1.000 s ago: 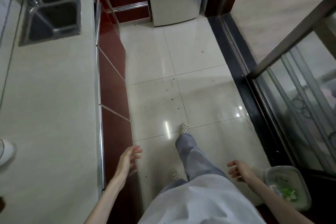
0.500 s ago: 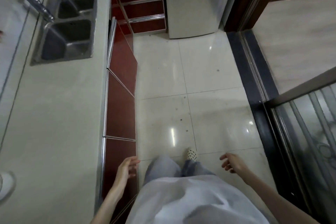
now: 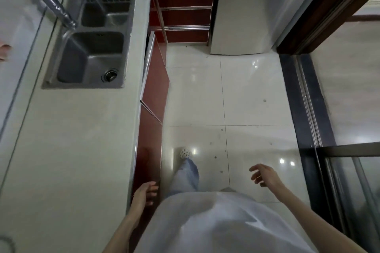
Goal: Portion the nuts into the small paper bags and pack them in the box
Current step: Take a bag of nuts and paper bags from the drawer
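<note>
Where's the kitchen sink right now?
The double-bowl sink sits at upper left of the head view, set into the pale countertop, left of the red cabinets.

You've got open floor ahead; counter hems you left, sliding-door frame right, fridge dead ahead.

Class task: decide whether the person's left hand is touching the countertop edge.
Cannot tell. In the head view the left hand hangs beside the countertop edge, over the red cabinet front; blur hides any contact or gap.
</note>
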A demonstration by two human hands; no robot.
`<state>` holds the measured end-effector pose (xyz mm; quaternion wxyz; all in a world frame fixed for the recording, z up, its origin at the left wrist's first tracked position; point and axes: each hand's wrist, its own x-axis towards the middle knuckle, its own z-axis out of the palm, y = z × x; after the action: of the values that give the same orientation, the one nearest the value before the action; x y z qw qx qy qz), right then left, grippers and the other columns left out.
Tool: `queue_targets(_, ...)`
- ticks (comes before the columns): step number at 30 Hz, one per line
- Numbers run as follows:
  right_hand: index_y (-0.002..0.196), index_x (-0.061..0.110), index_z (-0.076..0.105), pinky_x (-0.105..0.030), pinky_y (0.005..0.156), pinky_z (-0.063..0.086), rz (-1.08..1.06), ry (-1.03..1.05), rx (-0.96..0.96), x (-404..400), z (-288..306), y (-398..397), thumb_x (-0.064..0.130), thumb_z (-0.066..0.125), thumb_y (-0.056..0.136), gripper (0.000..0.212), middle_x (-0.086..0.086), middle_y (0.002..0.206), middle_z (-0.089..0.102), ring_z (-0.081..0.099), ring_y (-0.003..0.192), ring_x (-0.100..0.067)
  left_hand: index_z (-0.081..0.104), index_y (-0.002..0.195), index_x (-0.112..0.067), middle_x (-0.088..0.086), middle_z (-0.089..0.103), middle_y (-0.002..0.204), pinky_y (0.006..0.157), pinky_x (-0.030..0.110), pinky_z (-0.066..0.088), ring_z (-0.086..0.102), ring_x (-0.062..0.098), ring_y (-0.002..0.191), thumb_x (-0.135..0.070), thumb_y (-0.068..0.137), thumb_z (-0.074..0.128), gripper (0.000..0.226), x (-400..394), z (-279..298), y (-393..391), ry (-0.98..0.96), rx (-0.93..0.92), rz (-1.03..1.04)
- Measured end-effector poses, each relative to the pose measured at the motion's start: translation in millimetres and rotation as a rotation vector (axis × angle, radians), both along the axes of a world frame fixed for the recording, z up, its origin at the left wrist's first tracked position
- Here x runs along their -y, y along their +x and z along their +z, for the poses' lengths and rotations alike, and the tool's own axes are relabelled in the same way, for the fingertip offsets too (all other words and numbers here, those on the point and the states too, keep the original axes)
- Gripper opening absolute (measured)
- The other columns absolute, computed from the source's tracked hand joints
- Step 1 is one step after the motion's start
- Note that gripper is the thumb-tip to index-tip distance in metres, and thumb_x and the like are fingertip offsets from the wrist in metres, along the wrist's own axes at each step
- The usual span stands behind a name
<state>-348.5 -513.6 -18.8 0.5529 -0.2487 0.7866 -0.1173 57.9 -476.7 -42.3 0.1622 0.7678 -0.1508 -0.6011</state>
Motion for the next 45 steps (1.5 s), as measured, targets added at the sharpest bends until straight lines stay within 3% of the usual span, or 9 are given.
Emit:
queue_targets(6, 0.093, -0.001, 0.065, -0.026, 0.053, 0.035, -0.064, 0.076, -0.035, 51.4, -2.8, 28.0, 0.014, 0.037, 0.096, 0.031, -0.015, 0.068, 0.062, 0.052, 0.057, -0.023, 0.053, 0.127, 0.002, 0.01, 0.061, 0.104, 0.048, 0.021, 0.037, 0.054, 0.014, 0.071, -0.013, 0.103, 0.029, 0.037, 139.5, 14.3, 25.1, -0.055, 0.0, -0.169)
queue_targets(13, 0.092, -0.001, 0.064, -0.027, 0.054, 0.038, -0.113, 0.187, -0.044, 89.6, -14.4, 39.8, 0.013, 0.038, 0.095, 0.03, -0.014, 0.065, 0.062, 0.053, 0.057, -0.025, 0.054, 0.127, 0.004, 0.01, 0.063, 0.099, 0.058, 0.028, 0.036, 0.054, 0.016, 0.074, -0.014, 0.102, 0.033, 0.038, 253.4, 20.1, 35.3, -0.1, -0.03, -0.162)
queue_targets(17, 0.092, -0.001, 0.065, -0.03, 0.058, 0.041, -0.114, 0.221, -0.022, 133.7, -26.6, 39.1, 0.014, 0.039, 0.094, 0.03, -0.015, 0.068, 0.063, 0.055, 0.06, -0.026, 0.054, 0.127, 0.004, 0.023, 0.061, 0.121, 0.061, 0.029, 0.037, 0.055, 0.018, 0.075, -0.014, 0.101, 0.035, 0.037, 308.7, 15.5, 44.7, -0.102, -0.014, -0.138)
queue_targets(21, 0.092, 0.003, 0.064, -0.03, 0.059, 0.041, -0.087, 0.227, -0.012, 205.2, -32.0, 29.1, 0.018, 0.037, 0.095, 0.031, -0.013, 0.07, 0.063, 0.056, 0.061, -0.025, 0.054, 0.128, 0.002, 0.023, 0.059, 0.125, 0.059, 0.028, 0.037, 0.056, 0.018, 0.077, -0.016, 0.101, 0.037, 0.037, 367.6, 11.0, 46.8, -0.078, -0.005, -0.131)
queue_targets(27, 0.093, 0.002, 0.063, -0.026, 0.054, 0.036, -0.047, 0.163, 0.006, 349.0, -18.9, 12.1, 0.016, 0.036, 0.095, 0.031, -0.012, 0.068, 0.062, 0.052, 0.058, -0.022, 0.054, 0.127, 0.003, 0.015, 0.061, 0.108, 0.057, 0.027, 0.034, 0.053, 0.018, 0.072, -0.017, 0.102, 0.037, 0.037, 447.5, 9.7, 20.9, -0.044, -0.003, -0.027)
queue_targets(37, 0.095, 0.002, 0.066, -0.028, 0.056, 0.036, 0.051, 0.004, 0.057, 555.9, 14.1, 1.0, 0.013, 0.037, 0.096, 0.031, -0.015, 0.075, 0.063, 0.053, 0.062, -0.022, 0.064, 0.107, -0.009, 0.01, 0.066, 0.093, 0.06, 0.028, 0.042, 0.059, 0.021, 0.071, -0.024, 0.1, 0.044, 0.026, 510.4, 10.4, -0.4, -0.022, -0.001, 0.185)
queue_targets(39, 0.096, 0.002, 0.066, -0.028, 0.057, 0.037, 0.064, 0.014, 0.055, 585.4, 8.7, 3.3, 0.013, 0.037, 0.096, 0.031, -0.015, 0.074, 0.064, 0.053, 0.063, -0.022, 0.062, 0.106, -0.007, 0.01, 0.066, 0.089, 0.056, 0.027, 0.042, 0.059, 0.02, 0.07, -0.019, 0.101, 0.041, 0.025, 542.2, 9.7, 1.1, -0.056, -0.032, 0.215)
queue_targets(42, 0.096, 0.001, 0.066, -0.028, 0.057, 0.038, 0.068, 0.038, 0.047, 629.5, 1.3, 10.3, 0.013, 0.037, 0.095, 0.031, -0.014, 0.073, 0.064, 0.053, 0.062, -0.022, 0.062, 0.087, -0.012, 0.003, 0.066, 0.068, 0.054, 0.026, 0.04, 0.056, 0.017, 0.062, -0.017, 0.101, 0.04, 0.026, 608.5, 11.4, 1.4, -0.117, -0.094, 0.281)
queue_targets(45, 0.097, 0.001, 0.066, -0.028, 0.057, 0.038, 0.064, 0.038, 0.048, 676.8, -3.2, 22.0, 0.014, 0.038, 0.095, 0.031, -0.014, 0.073, 0.064, 0.054, 0.062, -0.022, 0.062, 0.091, -0.014, 0.003, 0.065, 0.08, 0.062, 0.027, 0.038, 0.055, 0.017, 0.071, -0.017, 0.102, 0.037, 0.028, 684.2, 9.8, 4.8, -0.194, -0.082, 0.2)
